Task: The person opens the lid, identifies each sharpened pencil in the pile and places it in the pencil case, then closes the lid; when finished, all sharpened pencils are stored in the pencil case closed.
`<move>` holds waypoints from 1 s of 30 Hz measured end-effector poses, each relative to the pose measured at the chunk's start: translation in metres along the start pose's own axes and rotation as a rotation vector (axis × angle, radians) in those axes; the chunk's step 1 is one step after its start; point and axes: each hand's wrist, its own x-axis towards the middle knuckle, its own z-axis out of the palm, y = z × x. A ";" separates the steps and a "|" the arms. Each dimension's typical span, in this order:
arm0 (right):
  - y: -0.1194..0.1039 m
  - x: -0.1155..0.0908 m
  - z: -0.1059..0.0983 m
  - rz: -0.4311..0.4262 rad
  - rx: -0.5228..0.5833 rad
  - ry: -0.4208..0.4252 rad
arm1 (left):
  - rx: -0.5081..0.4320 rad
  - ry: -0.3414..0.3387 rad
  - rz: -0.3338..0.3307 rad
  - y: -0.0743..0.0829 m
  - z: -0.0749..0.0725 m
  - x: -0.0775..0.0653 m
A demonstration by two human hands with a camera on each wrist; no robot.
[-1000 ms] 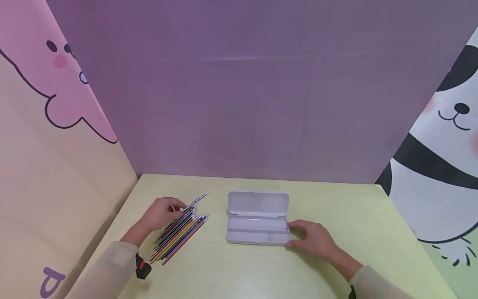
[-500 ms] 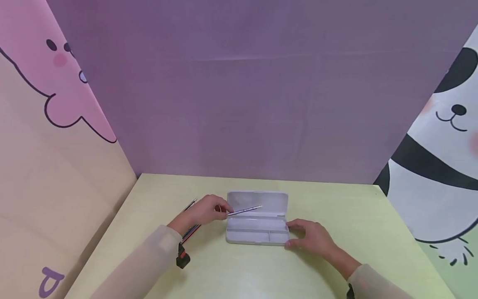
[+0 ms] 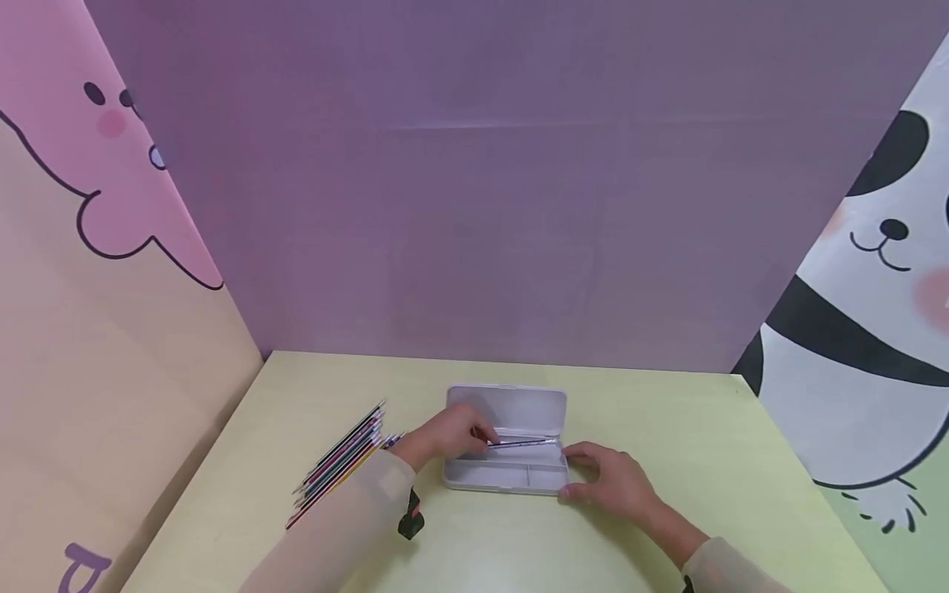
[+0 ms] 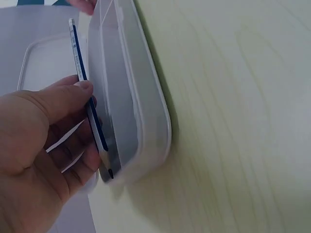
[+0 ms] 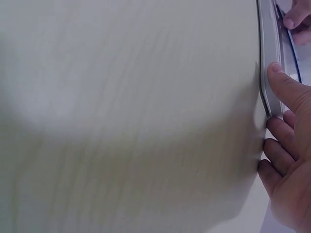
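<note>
A white plastic pencil case (image 3: 478,475) lies open on the table, its lid (image 3: 519,408) folded back on the far side. My left hand (image 3: 451,430) pinches a blue and white pencil (image 4: 77,54) between thumb and fingers. The pencil lies lengthwise over the long rear compartment, its dark sharpened tip low at the left end in the left wrist view. At the case's right end, my right hand (image 3: 614,482) holds it, the thumb (image 5: 277,73) on the near corner and the fingers along the end.
Left of the case, a bundle of several pencils (image 3: 343,455) lies slanted on the pale wood-grain table (image 3: 638,412), partly behind the left sleeve (image 3: 348,519). A divider splits the front half of the case. A purple backdrop (image 3: 474,247) rises behind the table.
My left hand has taken the pencil from the bundle, carried it to the right and lowered it to the rear compartment. My right hand has stayed at the case's right end.
</note>
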 end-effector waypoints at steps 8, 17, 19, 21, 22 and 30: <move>-0.002 0.000 0.003 -0.011 0.009 0.008 | 0.130 -0.002 -0.001 0.005 0.014 0.011; 0.002 0.000 0.002 0.007 0.007 0.010 | 0.304 -0.021 0.032 0.009 0.014 0.011; 0.002 0.000 0.002 0.009 0.008 0.006 | 0.327 -0.034 0.038 0.011 0.013 0.011; 0.002 0.000 0.001 0.013 0.013 0.005 | 0.355 -0.043 0.048 0.012 0.014 0.011; 0.002 0.000 0.001 0.011 0.015 0.004 | 0.365 -0.048 0.050 0.011 0.014 0.011; 0.003 0.000 0.002 0.011 0.019 0.009 | 0.262 -0.030 0.019 0.005 0.015 0.007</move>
